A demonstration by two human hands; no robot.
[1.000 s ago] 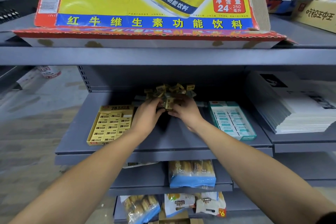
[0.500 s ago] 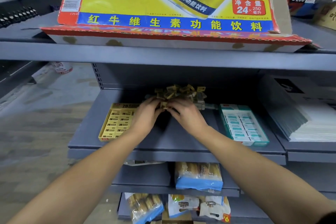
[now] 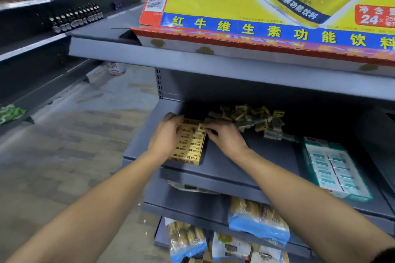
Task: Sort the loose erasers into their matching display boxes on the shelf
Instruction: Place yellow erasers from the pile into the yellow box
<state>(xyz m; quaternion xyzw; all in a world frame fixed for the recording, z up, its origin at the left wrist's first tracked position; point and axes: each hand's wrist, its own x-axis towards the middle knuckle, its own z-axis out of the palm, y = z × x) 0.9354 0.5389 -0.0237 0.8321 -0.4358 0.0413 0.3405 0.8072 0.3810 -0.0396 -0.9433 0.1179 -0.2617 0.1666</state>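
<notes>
- Hands first: your right hand (image 3: 224,137) pinches one yellow eraser (image 3: 202,127) over the far right corner of the yellow display box (image 3: 189,145); your left hand (image 3: 165,134) rests on the box's far left side, though whether it grips the wall you cannot tell.
- Turn the eraser so its label lies like its neighbours', then lower it flat into a free slot.
- Keep the box steadied as you press, since it sits near the shelf (image 3: 245,156) edge.
- Loose erasers (image 3: 248,118) wait heaped behind; teal ones go to the teal display box (image 3: 335,168).
</notes>
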